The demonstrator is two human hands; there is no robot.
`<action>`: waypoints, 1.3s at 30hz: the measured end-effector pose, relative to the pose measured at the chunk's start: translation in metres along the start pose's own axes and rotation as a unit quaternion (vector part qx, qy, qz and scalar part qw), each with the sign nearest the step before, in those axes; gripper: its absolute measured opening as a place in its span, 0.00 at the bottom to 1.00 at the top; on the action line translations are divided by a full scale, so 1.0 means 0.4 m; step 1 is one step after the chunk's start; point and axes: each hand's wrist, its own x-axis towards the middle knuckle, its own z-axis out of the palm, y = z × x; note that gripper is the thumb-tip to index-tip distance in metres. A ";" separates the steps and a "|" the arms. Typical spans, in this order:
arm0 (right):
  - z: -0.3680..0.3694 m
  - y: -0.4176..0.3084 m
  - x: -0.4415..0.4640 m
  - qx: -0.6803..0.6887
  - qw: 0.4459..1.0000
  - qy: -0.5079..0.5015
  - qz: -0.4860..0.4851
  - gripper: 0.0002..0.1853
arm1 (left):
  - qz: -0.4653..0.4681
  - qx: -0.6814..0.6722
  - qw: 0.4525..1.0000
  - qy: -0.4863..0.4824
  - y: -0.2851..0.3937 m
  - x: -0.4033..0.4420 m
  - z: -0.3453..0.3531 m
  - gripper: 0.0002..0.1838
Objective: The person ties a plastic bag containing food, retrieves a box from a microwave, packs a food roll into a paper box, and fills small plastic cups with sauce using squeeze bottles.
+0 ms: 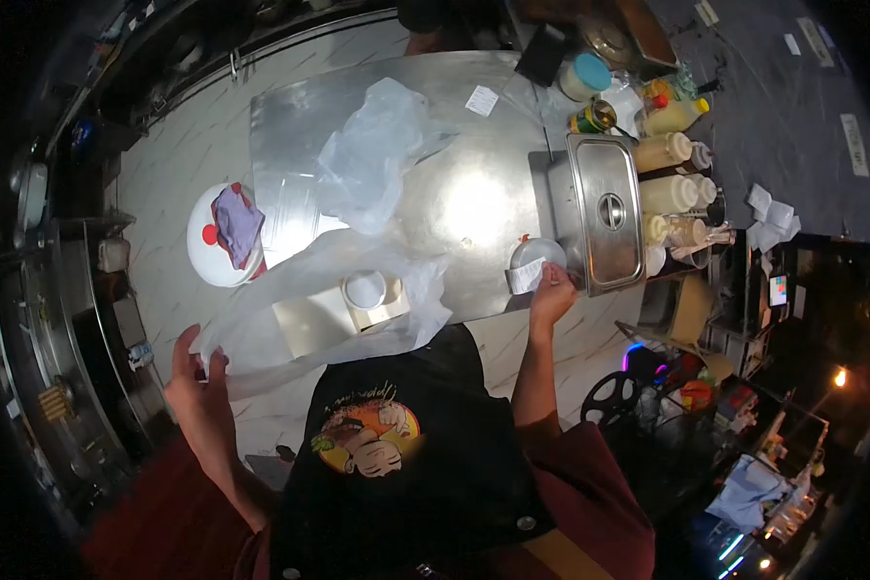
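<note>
My left hand (199, 377) is closed on the edge of a translucent plastic bag (251, 338), pulling it out over the front-left of the table. Inside or beneath the film lie a cream-coloured box (321, 319) and a round white tub (365, 289). At the table's front right, my right hand (554, 293) pinches a printed paper slip (526, 278). The slip overlaps a round, pale-lidded container (539, 253); whether my fingers also touch that container I cannot tell. Another crumpled plastic bag (377, 155) rests farther back on the steel table (454, 280).
A steel pan with a lid (607, 213) stands at the right, beside several sauce bottles (669, 193). A blue-lidded jar (587, 75) and a small receipt (481, 101) are at the back. Off the left edge sits a white-lidded bucket (208, 256) under a purple cloth (238, 224).
</note>
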 end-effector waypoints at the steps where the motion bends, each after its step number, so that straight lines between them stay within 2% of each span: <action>1: 0.006 0.026 0.001 -0.006 1.000 -0.010 -0.022 0.13 | 0.005 -0.031 0.999 -0.007 -0.002 -0.002 -0.002 0.23; 5: -0.053 -0.047 0.006 -0.003 0.989 -0.035 -0.145 0.16 | -0.042 -0.224 0.973 -0.042 0.009 -0.023 -0.013 0.28; 8: -0.201 -0.335 -0.027 0.188 0.963 -0.193 -0.030 0.16 | -0.020 -0.207 0.977 -0.039 0.031 -0.031 -0.022 0.31; 10: -0.304 -0.534 -0.061 0.252 0.909 -0.331 -0.024 0.11 | -0.002 -0.191 0.981 -0.011 0.035 -0.029 -0.014 0.32; 12: -0.344 -0.661 -0.111 0.206 0.888 -0.377 -0.163 0.10 | 0.013 -0.198 0.980 0.027 0.038 -0.029 0.000 0.33; 15: -0.335 -0.724 -0.147 0.053 0.859 -0.349 -0.371 0.08 | 0.069 -0.014 0.994 0.082 0.035 -0.019 0.013 0.37; 18: -0.348 -0.769 -0.167 0.181 0.846 -0.411 -0.290 0.05 | 0.100 0.038 0.986 0.127 0.005 -0.010 0.032 0.37; 19: -0.374 -0.797 -0.179 0.245 0.832 -0.467 -0.173 0.04 | 0.093 0.012 0.989 0.116 0.001 -0.008 0.030 0.36; 22: -0.353 -0.772 -0.193 0.333 0.746 -0.543 -0.192 0.05 | 0.200 0.004 0.968 0.148 -0.007 0.011 0.040 0.36; 26: -0.405 -0.838 -0.246 0.331 0.698 -0.635 -0.037 0.07 | 0.296 -0.024 0.942 0.154 -0.020 0.047 0.054 0.35; 28: -0.408 -0.861 -0.264 0.330 0.667 -0.667 0.020 0.09 | 0.353 -0.016 0.924 0.148 -0.008 0.064 0.043 0.30; 32: -0.403 -0.859 -0.309 0.292 0.715 -0.633 -0.056 0.12 | 0.466 -0.046 0.868 0.167 0.005 0.111 0.052 0.23; 34: -0.441 -0.886 -0.297 0.219 0.742 -0.630 -0.074 0.13 | 0.488 -0.013 0.850 0.198 0.009 0.117 0.058 0.20; 37: -0.504 -0.920 -0.290 0.207 0.748 -0.619 -0.119 0.16 | 0.517 -0.020 0.819 0.248 0.027 0.143 0.050 0.16; 39: -0.520 -0.917 -0.297 0.252 0.735 -0.577 -0.253 0.16 | 0.532 -0.036 0.801 0.272 0.053 0.172 0.038 0.12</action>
